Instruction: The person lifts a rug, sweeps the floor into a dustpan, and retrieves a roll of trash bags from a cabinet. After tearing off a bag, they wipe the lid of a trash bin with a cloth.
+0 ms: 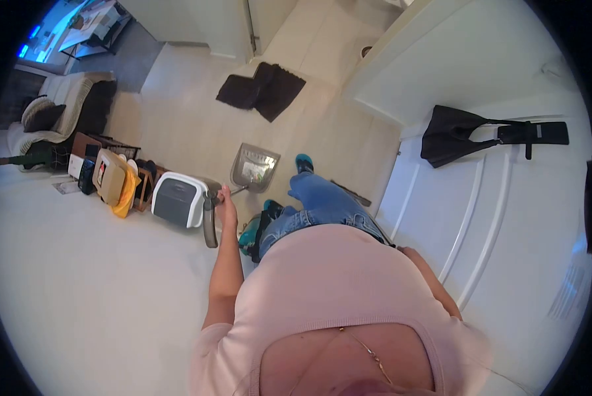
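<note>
My left hand (226,203) is closed around the handle of a grey dustpan (256,166), whose pan rests on the floor ahead of my feet. A curved grey grip stands just beside that hand. My right hand (409,256) is at my right hip, partly hidden by my body. Its fingers seem wrapped round a thin stick that runs down to a broom (352,193) with a dark, narrow head on the floor by my right foot.
A white and grey lidded bin or stool (180,199) stands by my left hand, near a rack of bags and boxes. Dark mats (264,91) lie crumpled ahead. On the right, a black bag (451,137) hangs on a white door (441,198). A sofa (58,125) is at far left.
</note>
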Demonstrator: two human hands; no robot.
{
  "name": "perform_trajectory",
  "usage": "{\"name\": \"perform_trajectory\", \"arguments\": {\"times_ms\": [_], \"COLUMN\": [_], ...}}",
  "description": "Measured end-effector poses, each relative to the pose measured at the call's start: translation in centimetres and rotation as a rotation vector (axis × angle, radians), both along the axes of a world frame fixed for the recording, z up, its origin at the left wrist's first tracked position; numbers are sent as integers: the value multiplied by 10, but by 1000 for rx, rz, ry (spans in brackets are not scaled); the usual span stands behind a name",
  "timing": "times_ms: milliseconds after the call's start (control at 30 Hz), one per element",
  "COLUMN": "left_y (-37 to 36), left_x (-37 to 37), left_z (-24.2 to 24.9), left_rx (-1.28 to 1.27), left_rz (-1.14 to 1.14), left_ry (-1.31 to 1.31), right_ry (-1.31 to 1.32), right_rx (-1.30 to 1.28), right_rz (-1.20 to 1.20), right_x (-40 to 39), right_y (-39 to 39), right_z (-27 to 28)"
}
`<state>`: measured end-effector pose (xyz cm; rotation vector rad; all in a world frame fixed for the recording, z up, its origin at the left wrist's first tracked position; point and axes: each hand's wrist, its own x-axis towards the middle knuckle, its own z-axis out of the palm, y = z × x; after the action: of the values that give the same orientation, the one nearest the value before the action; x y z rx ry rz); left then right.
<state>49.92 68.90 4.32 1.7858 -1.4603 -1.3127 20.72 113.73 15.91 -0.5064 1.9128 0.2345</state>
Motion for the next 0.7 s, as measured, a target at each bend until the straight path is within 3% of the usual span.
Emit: {"name": "perform_trajectory", "arguments": {"times_ms": [67, 200, 300, 400, 500, 567, 633, 700], "left_y": [2, 2, 2, 4, 16, 27, 34, 38], "left_x": [-7, 5, 3, -10, -51, -74, -90, -124], "left_z": [14, -19, -34, -35, -3, -7, -2, 32], "left_rx": [-16, -9, -52, -7, 35, 23, 40, 61], "left_rz": [67, 134, 154, 135, 227, 288, 291, 451], "left_ry": [58, 199, 199, 36, 42, 81, 9, 104], "right_ry": [49, 135, 67, 90, 12, 18, -50, -176], "right_rx": [-37, -72, -98, -199, -221, -236, -266, -278], "right_rz": [-32, -55, -235, -196, -235, -99, -163, -262], "right_x": [5, -30, -90, -155, -220, -252, -271, -294], "right_y": [-6, -62, -87, -128, -169, -206, -223, -242], "right_z": [15, 45, 12, -19, -64, -62, -77, -84]}}
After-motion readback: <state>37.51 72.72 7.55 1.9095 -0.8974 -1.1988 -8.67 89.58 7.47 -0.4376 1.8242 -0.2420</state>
